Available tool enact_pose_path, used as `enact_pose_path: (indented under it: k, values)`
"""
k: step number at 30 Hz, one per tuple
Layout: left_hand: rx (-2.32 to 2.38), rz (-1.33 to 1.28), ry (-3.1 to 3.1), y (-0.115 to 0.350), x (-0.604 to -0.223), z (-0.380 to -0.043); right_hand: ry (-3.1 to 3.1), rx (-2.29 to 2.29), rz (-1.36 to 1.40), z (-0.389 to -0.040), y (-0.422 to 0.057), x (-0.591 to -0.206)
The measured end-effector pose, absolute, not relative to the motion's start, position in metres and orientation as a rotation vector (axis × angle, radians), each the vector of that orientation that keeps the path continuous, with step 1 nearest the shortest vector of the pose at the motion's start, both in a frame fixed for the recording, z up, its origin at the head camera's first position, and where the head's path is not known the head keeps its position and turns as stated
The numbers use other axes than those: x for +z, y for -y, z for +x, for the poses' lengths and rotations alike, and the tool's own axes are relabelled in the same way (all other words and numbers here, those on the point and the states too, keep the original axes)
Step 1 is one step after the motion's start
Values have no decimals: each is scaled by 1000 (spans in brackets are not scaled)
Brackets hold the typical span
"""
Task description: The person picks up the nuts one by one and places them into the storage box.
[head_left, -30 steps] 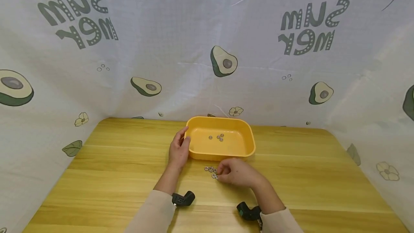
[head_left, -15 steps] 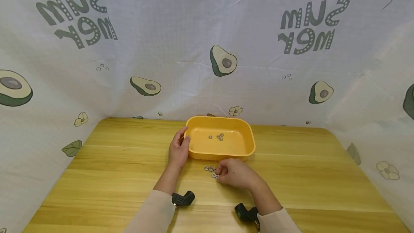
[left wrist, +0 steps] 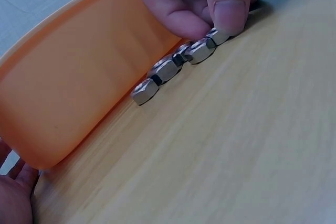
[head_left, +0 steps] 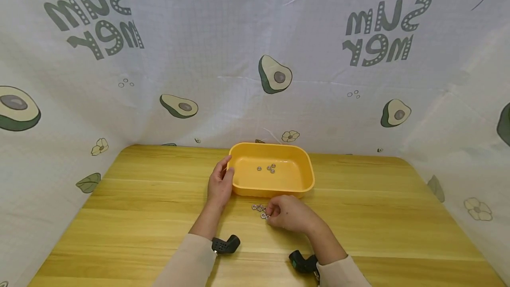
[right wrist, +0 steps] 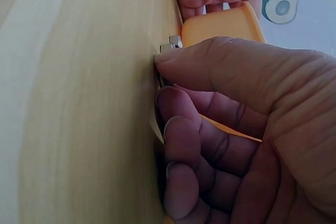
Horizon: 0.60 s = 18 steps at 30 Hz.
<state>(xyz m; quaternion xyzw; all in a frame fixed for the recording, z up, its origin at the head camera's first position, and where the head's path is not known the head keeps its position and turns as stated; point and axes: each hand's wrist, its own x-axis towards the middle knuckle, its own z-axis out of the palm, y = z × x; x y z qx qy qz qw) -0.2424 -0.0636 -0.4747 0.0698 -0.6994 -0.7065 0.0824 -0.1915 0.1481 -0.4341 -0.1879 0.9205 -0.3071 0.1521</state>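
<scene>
A yellow plastic tray (head_left: 271, 192), orange-looking in the wrist views, lies on the wooden table. My left hand (head_left: 220, 187) holds its left end, thumb by the near corner and fingers along the outer wall. Several metal hex nuts (head_left: 260, 207) lie close together in front of the tray. Over the right end of this group is my right hand (head_left: 292, 213), its thumb and forefinger pinching one nut (left wrist: 218, 36) at table level. The other fingers (right wrist: 181, 137) are curled beside it. Inside the tray sit several more nuts (head_left: 269, 168), towards the middle.
A white cloth (head_left: 223, 56) printed with avocados hangs behind the table and along both sides. The tray's far wall stands near the table's back edge (head_left: 350, 156). Each wrist wears a black camera (head_left: 226, 245).
My right wrist has shifted slightly to the left, while its fingertips stay at the same nut. The left hand, the tray and the other nuts look unmoved.
</scene>
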Motion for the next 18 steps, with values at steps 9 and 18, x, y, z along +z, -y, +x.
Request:
enact_pose_path:
  k: [9, 18]
  values:
    - [-2114, 206, 2092, 63, -474, -243, -2647, -873, -548, -192, -149, -433]
    - [-2125, 203, 2087, 64, -475, -242, -2653, -873, -522, -190, -150, -426]
